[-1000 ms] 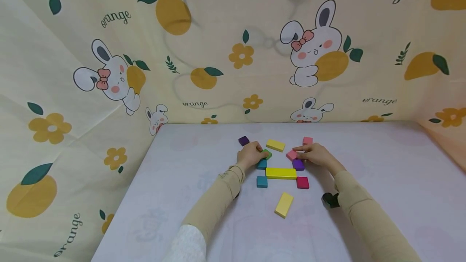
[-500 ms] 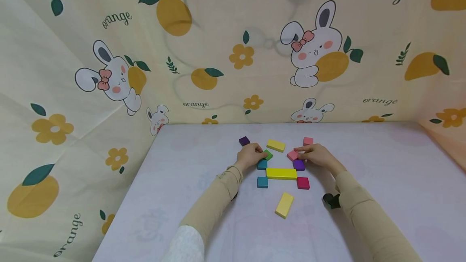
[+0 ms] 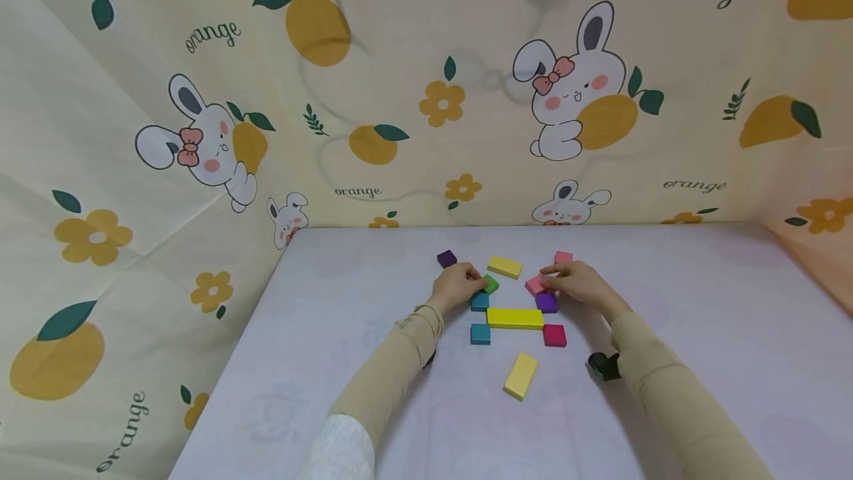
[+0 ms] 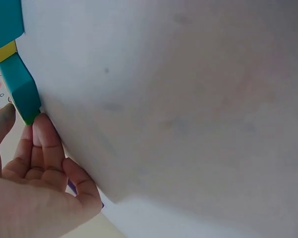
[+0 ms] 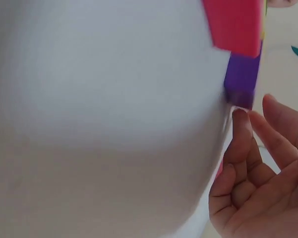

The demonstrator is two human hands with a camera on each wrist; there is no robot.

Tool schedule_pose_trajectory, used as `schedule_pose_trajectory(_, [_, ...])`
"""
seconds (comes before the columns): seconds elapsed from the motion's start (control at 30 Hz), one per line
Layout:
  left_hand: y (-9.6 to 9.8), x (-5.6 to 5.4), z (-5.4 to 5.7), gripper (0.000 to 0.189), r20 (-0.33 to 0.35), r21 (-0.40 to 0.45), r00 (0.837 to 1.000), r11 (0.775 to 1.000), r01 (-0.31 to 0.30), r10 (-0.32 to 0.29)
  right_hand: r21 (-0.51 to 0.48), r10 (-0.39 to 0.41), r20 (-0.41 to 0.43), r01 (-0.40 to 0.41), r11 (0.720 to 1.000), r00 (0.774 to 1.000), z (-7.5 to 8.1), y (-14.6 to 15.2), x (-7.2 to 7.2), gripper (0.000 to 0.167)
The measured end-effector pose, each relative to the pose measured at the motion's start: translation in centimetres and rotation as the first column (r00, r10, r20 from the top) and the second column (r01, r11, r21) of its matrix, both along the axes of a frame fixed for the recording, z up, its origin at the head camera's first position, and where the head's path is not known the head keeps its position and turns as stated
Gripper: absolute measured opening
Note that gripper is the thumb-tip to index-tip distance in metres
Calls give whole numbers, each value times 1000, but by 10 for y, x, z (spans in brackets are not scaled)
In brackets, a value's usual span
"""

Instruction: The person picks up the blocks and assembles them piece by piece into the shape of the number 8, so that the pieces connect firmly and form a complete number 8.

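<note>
A green block (image 3: 490,284) sits behind a teal block (image 3: 480,302), and my left hand (image 3: 457,284) pinches it between thumb and fingers. In the left wrist view the teal block (image 4: 21,89) hides most of it. My right hand (image 3: 578,284) touches the right side of a pink block (image 3: 535,285) with fairly straight fingers. That pink block lies behind a purple block (image 3: 546,303). In the right wrist view the thumb is apart from the other fingers, just beyond the purple block (image 5: 242,79). A long yellow block (image 3: 514,318) lies in front, between the two sides.
Another teal block (image 3: 480,334) and a red block (image 3: 554,335) flank the yellow block's near side. Pale yellow blocks lie behind (image 3: 504,267) and in front (image 3: 520,376). A dark purple block (image 3: 447,258) and a second pink block (image 3: 563,257) rest farther back on the white table (image 3: 300,361).
The index finger of my right hand has drawn slightly to the right over the pink block. My left hand and the blocks stay practically where they were.
</note>
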State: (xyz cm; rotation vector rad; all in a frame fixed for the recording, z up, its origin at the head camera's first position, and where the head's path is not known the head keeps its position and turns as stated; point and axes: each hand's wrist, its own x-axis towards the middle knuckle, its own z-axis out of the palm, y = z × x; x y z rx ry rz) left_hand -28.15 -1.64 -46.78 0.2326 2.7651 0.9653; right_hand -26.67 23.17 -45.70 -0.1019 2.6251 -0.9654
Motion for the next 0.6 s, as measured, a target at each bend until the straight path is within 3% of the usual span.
schedule_pose_trajectory(0.27, [-1, -2, -1, 25, -5, 1, 1000, 1000, 18, -18, 53, -28, -47, 30, 998, 998, 16, -22, -8, 42])
schedule_pose_trajectory(0.6, [-1, -2, -2, 26, 16, -6, 1000, 1000, 11, -11, 57, -26, -53, 29, 998, 998, 21, -44, -20, 41])
